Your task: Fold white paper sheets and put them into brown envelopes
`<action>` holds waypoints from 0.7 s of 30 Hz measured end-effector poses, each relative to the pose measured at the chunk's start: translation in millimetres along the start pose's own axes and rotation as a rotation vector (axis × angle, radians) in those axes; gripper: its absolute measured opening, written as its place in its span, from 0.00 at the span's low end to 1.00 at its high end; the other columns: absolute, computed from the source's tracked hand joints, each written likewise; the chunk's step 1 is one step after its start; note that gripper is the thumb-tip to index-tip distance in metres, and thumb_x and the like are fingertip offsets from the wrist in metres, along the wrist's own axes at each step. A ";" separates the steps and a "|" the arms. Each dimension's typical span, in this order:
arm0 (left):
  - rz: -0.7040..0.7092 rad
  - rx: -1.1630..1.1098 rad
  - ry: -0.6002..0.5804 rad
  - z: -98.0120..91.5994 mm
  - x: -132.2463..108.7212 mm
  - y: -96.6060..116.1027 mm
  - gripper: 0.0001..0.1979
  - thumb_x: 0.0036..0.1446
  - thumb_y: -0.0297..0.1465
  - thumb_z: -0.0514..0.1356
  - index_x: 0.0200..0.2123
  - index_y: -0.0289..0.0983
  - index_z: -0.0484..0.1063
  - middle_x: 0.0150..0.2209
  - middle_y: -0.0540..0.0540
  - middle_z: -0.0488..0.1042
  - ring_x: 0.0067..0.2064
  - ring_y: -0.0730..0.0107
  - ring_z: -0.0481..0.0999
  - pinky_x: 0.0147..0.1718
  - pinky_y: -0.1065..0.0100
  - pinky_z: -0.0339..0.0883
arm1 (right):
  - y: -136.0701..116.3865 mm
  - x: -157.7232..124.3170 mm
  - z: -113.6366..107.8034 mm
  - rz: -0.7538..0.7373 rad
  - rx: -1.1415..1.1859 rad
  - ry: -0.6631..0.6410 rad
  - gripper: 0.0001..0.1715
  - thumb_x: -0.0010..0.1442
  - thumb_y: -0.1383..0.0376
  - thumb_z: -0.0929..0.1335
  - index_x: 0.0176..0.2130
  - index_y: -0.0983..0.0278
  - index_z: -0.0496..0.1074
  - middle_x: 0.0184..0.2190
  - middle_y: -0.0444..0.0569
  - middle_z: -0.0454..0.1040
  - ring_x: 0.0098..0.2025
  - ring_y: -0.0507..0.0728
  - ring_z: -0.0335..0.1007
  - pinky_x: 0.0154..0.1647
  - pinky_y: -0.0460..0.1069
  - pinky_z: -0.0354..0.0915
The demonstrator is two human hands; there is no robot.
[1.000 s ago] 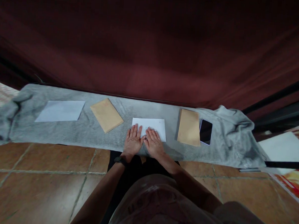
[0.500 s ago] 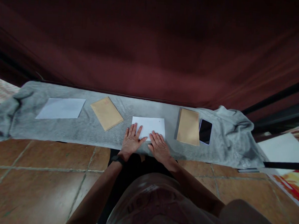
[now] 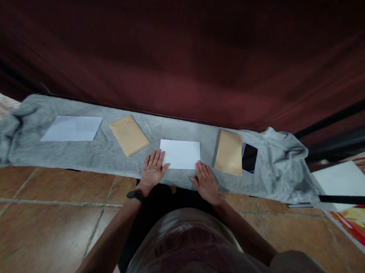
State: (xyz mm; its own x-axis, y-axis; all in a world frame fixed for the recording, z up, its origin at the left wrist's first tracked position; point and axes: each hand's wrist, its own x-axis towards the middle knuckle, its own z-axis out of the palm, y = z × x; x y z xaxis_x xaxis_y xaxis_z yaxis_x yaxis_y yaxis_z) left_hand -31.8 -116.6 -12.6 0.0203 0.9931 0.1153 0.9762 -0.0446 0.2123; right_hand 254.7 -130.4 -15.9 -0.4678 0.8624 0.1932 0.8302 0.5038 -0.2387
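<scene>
A white sheet of paper lies flat on the grey cloth in front of me. My left hand rests spread at its lower left corner, fingers apart, a dark band on the wrist. At the lower right corner lies my right hand, also flat and open, its fingertips by the paper's edge. Neither hand grips anything. To the left is a brown envelope, set at an angle. Several stacked brown envelopes lie to the right, beside a phone with a dark screen.
Another white sheet lies at the cloth's left part. Bunched cloth covers the right end. Behind the surface rises a dark red panel. A white board stands off to the right, above a tiled floor.
Both hands have slid outward from the middle of the white paper to its lower corners, uncovering it. The view has shifted slightly.
</scene>
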 end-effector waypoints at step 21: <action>-0.002 0.000 0.027 -4.7 31.8 24.5 0.29 0.70 0.35 0.46 0.68 0.26 0.62 0.72 0.33 0.56 0.74 0.52 0.53 0.72 0.48 0.47 | -25.6 104.9 26.5 0.037 0.051 -0.043 0.30 0.76 0.56 0.58 0.71 0.64 0.61 0.73 0.54 0.55 0.75 0.64 0.50 0.75 0.64 0.44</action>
State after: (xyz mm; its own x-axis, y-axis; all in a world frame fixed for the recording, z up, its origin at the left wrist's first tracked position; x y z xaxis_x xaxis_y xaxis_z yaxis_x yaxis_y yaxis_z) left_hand -8.3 -86.7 0.9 0.0126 0.9899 0.1412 0.9763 -0.0427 0.2123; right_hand 176.3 -51.5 -14.7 -0.4511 0.8811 0.1423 0.8310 0.4728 -0.2932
